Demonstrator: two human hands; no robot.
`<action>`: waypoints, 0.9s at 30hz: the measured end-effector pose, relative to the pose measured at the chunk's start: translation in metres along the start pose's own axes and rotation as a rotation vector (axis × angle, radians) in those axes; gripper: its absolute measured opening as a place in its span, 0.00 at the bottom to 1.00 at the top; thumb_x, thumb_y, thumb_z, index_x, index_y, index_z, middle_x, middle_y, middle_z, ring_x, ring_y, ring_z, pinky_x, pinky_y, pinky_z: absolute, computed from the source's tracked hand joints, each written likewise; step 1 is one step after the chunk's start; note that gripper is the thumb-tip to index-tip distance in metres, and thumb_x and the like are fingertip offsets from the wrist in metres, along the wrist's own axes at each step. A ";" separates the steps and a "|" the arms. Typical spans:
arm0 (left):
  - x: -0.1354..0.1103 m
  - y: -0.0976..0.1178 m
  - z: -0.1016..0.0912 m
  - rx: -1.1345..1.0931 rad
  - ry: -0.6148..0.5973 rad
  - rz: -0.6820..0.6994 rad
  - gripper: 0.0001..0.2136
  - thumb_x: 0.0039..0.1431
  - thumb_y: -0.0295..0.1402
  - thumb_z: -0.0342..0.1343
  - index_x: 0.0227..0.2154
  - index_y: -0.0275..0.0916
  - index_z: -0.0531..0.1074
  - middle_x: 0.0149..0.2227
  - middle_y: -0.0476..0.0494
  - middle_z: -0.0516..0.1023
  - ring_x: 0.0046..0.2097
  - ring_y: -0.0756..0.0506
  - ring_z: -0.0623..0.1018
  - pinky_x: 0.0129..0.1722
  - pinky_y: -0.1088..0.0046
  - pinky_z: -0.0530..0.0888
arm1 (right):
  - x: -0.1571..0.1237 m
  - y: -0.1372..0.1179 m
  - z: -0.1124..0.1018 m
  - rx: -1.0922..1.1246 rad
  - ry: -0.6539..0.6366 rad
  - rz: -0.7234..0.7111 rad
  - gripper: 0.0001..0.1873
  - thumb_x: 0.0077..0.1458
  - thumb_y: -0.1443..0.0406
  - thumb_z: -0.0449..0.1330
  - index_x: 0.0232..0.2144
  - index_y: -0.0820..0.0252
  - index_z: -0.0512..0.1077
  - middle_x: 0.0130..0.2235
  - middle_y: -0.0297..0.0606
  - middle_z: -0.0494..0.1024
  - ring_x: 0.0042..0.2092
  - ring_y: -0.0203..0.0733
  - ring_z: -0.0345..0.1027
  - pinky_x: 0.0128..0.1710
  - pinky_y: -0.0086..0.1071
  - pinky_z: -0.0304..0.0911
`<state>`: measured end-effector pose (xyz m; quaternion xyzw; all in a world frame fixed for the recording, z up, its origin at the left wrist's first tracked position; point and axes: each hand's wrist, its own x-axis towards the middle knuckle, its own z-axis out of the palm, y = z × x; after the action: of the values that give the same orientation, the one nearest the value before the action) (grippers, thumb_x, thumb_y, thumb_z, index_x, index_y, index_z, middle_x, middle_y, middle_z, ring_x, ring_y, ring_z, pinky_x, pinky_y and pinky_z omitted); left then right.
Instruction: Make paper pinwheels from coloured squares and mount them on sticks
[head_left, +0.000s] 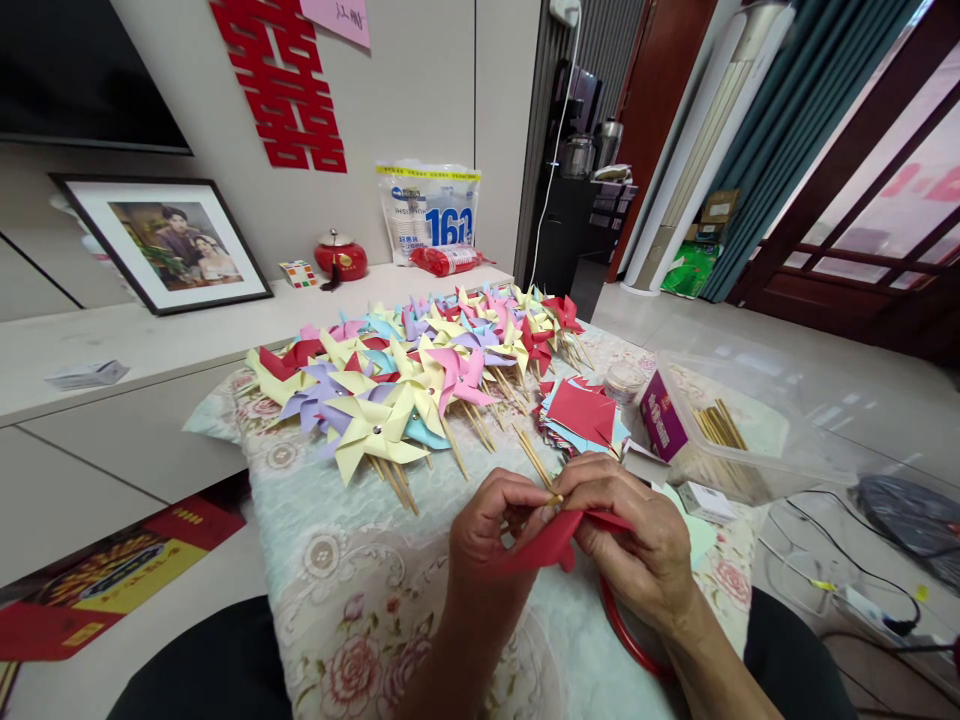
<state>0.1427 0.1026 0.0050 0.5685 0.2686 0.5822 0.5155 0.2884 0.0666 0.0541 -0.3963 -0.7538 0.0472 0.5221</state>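
Note:
A folded red paper pinwheel (547, 545) is pinched between both hands above the front of the table. My left hand (491, 530) is closed on its left side, with the thumb and forefinger at the end of a wooden stick (556, 500). My right hand (637, 525) is closed on the pinwheel's right side, its fingertips meeting the left ones near that stick end. The fingers hide how the stick and paper join. Under my right forearm shows a red ring-shaped handle (626, 635). Finished pinwheels (379, 430) in several colours lie beyond my hands.
Cut paper squares (581, 412) are stacked behind my right hand, beside loose sticks (531, 452). At the right stand a clear plastic bin (780, 470) holding sticks, a small white box (706, 502) and a round clear container (624, 380). Cables (855, 540) run across the floor.

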 end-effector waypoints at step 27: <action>-0.002 0.008 0.002 0.173 -0.020 0.297 0.09 0.55 0.19 0.59 0.34 0.40 0.76 0.31 0.49 0.74 0.31 0.49 0.74 0.30 0.75 0.69 | -0.009 0.005 0.004 0.070 0.094 -0.047 0.13 0.51 0.79 0.58 0.37 0.61 0.74 0.36 0.41 0.78 0.38 0.44 0.73 0.41 0.43 0.69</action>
<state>0.1414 0.0973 0.0116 0.6498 0.2254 0.6212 0.3755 0.2889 0.0662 0.0431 -0.3618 -0.7355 0.0427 0.5713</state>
